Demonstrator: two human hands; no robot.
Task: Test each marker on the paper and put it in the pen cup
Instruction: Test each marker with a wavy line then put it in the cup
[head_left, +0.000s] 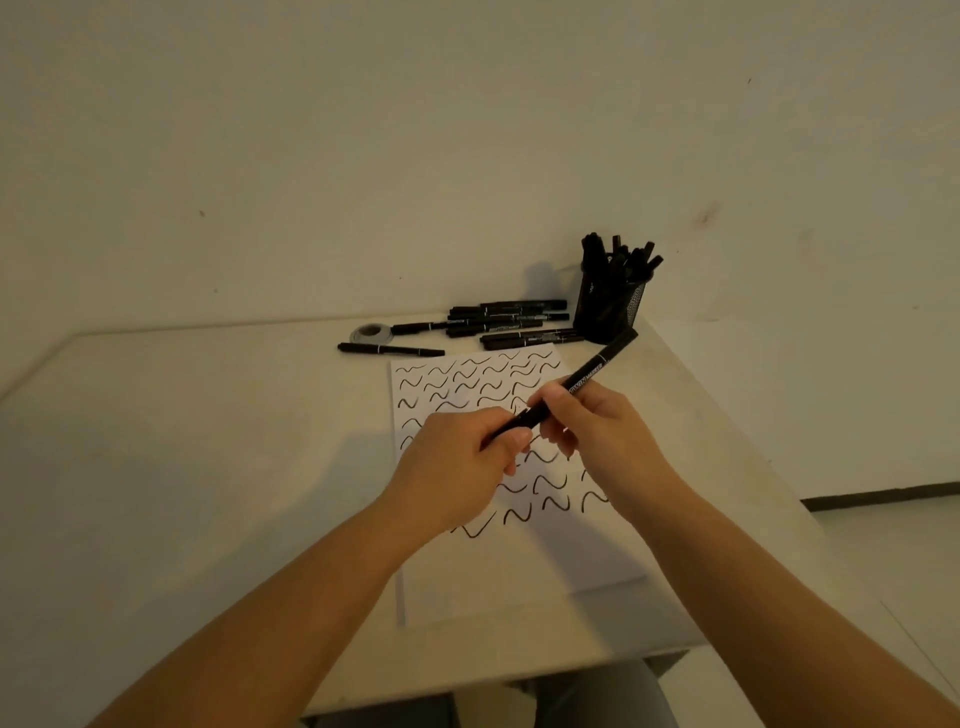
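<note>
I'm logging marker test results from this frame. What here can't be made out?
- Head view: the near end of the black marker and whether it is capped, hidden inside the left hand; the right hand grips its middle.
- Squiggles on the white paper under both hands.
- Marker count in the black mesh pen cup: dark, overlapping.

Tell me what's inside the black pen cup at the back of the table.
The pen cup holds a tight bunch of black markers, their tops sticking above the rim. Their lower halves and the cup's bottom are hidden by the dark mesh wall.

Plain bare room: blank white wall (363, 130), white table (182, 441), marker-filled pen cup (610, 312).
</note>
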